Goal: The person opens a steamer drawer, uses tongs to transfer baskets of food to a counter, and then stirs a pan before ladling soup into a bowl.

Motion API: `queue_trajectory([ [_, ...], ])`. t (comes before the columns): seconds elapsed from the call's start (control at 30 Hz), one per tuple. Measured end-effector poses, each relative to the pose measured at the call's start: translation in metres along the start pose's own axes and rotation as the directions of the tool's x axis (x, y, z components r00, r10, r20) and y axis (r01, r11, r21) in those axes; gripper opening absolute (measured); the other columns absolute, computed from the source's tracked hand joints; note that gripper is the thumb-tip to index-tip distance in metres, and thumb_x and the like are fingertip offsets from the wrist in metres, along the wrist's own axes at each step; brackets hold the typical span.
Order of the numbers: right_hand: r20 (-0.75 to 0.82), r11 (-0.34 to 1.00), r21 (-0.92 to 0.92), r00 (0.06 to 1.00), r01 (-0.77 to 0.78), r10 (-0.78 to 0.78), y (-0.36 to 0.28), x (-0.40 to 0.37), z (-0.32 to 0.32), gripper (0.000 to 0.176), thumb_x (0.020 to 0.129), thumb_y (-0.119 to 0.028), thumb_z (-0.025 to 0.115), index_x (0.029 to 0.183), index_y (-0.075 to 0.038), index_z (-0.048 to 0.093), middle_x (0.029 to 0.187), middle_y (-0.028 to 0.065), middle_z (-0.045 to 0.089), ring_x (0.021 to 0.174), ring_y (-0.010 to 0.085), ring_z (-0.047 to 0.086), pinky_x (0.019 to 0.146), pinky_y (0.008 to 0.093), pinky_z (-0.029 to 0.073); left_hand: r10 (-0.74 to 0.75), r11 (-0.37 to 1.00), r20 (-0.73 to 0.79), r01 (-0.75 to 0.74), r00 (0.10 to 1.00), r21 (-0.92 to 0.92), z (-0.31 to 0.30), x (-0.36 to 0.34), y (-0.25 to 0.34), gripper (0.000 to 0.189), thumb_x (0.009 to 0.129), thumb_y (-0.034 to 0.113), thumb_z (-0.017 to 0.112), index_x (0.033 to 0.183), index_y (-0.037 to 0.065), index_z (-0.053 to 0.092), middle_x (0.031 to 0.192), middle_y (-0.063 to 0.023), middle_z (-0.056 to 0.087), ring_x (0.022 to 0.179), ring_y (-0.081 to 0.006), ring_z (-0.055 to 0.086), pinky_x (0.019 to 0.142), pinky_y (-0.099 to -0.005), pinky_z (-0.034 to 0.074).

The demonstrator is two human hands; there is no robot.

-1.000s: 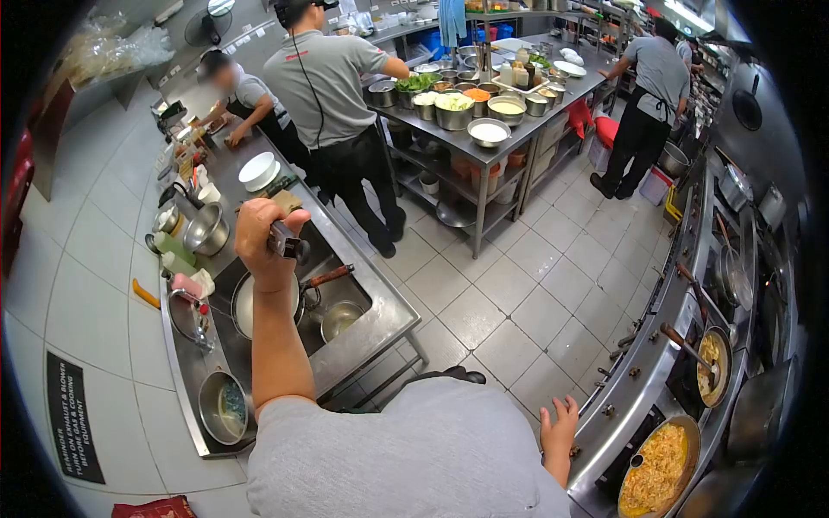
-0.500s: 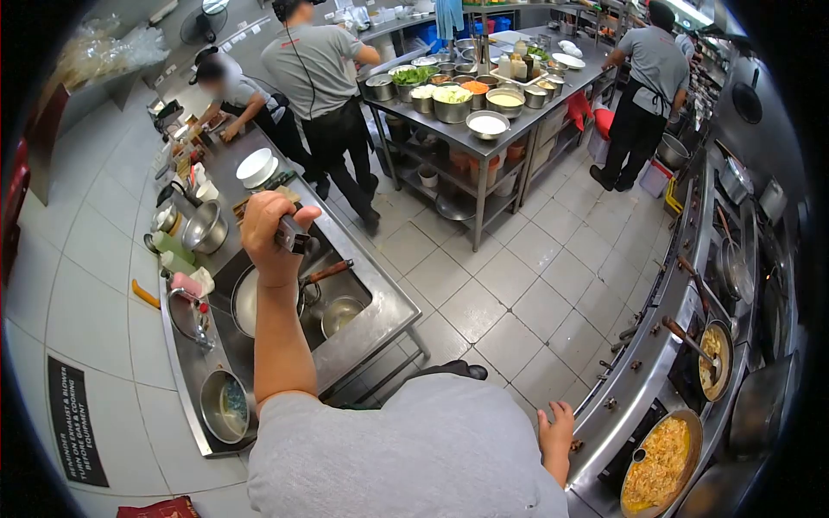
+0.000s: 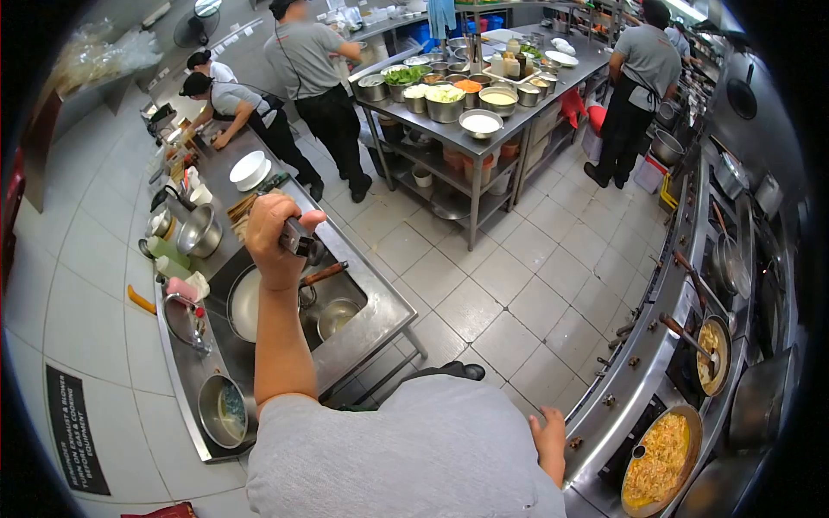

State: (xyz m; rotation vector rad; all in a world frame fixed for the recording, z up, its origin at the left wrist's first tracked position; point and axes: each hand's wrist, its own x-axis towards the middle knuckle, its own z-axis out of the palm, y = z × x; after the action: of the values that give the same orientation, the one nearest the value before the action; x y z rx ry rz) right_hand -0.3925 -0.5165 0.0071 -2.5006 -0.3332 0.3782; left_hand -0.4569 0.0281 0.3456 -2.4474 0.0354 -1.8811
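Note:
My left hand (image 3: pixel 278 239) is raised over the sink, its fingers wrapped round a dark handle (image 3: pixel 298 238). Below it in the sink (image 3: pixel 345 337) sit a pan of whitish liquid (image 3: pixel 246 302), a wooden handle (image 3: pixel 325 274) and a small metal bowl (image 3: pixel 337 318). Low at my right side hangs my right hand (image 3: pixel 549 434), fingers apart and holding nothing, near the front of the stove (image 3: pixel 596 432). The nearest pan there holds orange-yellow food (image 3: pixel 661 462); behind it is a second pan of food (image 3: pixel 713 354) with a utensil in it.
A steel table (image 3: pixel 484 142) with bowls of ingredients stands ahead. Two co-workers (image 3: pixel 311 78) (image 3: pixel 233 108) work at the left counter, with another person behind them. One more (image 3: pixel 639 86) stands at the back right. A pot (image 3: pixel 223 410) sits beside the sink.
The view has shifted slightly. The co-worker at the left counter has lowered their head, and another person behind now shows. My left hand still grips the dark handle.

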Motion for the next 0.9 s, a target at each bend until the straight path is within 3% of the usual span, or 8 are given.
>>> queue_trajectory([
  [0.9, 0.143, 0.997, -0.046, 0.989, 0.056, -0.049, 0.012, 0.001, 0.026, 0.045, 0.084, -0.027, 0.078, 0.121, -0.004, 0.068, 0.120, 0.0180, 0.064, 0.116, 0.0365, 0.058, 0.098, 0.0428, 0.047, -0.036, 0.999, 0.007, 0.036, 0.999, -0.027, -0.009, -0.010, -0.005, 0.037, 0.079, 0.025, 0.085, 0.080, 0.003, 0.056, 0.073, -0.0078, 0.055, 0.070, -0.0253, 0.057, 0.068, -0.0345, 0.048],
])
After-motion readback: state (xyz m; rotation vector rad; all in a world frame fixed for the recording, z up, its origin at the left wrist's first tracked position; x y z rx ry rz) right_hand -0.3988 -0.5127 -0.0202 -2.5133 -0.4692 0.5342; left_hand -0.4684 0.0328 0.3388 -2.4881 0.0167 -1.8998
